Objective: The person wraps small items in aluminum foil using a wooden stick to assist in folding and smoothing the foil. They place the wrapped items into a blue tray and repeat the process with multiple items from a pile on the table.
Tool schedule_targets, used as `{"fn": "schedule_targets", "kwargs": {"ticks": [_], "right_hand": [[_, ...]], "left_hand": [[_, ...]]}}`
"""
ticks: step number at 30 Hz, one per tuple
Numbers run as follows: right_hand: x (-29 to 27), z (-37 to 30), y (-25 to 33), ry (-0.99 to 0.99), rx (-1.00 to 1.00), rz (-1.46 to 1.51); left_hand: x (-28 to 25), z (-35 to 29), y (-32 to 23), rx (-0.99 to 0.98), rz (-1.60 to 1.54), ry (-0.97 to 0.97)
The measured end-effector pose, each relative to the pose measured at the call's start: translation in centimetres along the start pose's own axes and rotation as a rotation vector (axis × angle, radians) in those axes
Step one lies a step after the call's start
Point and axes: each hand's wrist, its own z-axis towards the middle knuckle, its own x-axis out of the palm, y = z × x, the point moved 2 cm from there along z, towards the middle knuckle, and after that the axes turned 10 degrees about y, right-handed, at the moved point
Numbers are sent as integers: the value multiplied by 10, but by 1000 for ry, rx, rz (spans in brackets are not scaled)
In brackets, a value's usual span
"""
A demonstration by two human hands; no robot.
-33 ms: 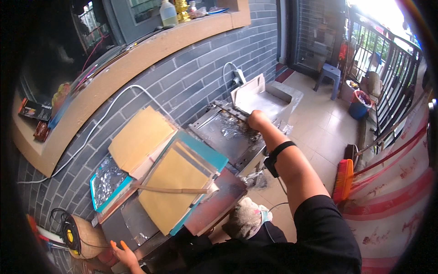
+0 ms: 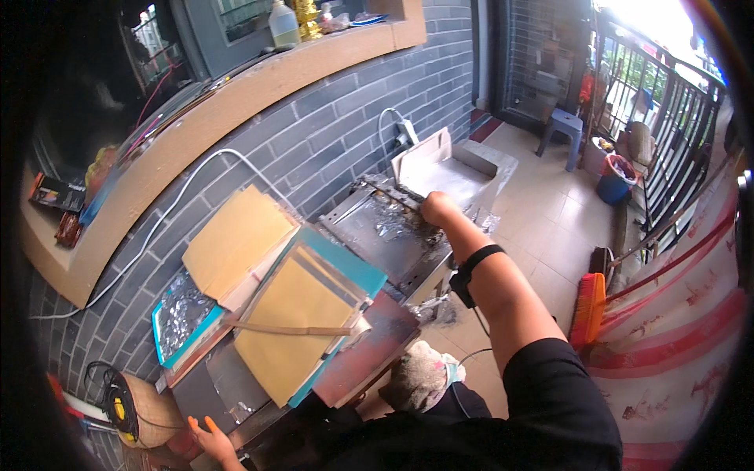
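My right hand is curled at the far end of a dark, crusted bar. Its fingers are mostly hidden, so what it grips does not show. The bar crosses a grimy metal plate machine with crumpled silver foil on it. Low at the left, my left hand has its fingers apart and holds nothing; its fingertips look orange. Beside it lies a dark flat board. Between the hands, a yellow sheet lies on teal-edged boards under a brown strip.
A teal-rimmed tray of foil and a yellow board stack lie against the brick wall. Beyond my right hand sits an open cardboard box. A grey mottled cloth-like item is close to my body. An orange broom stands right.
The whole scene sits slightly further left in the picture. Both hands keep their places relative to the machine and boards.
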Motion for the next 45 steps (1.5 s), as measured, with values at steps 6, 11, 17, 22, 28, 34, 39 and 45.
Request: {"fn": "schedule_targets", "kwargs": {"ticks": [6,11,17,22,28,34,39,45], "right_hand": [[1,8,30,122,-7,366],[-5,-4,28,167,-9,391],[-2,2,10,156,76,469],[-4,-6,14,190,122,515],[-10,-20,18,99,122,506],[-8,-10,12,199,155,474],[-1,-3,13,156,148,467],[7,5,8,210,136,468]], "left_hand": [[-5,22,71,-25,91,-30],[-55,-21,-48,67,173,-66],[-47,-18,-63,-47,156,64],[-53,-20,-65,-141,127,124],[-47,-16,-54,-128,209,66],[-21,2,-14,-1,154,2],[-9,10,18,133,314,-113],[-35,-5,-30,57,184,-53]]}}
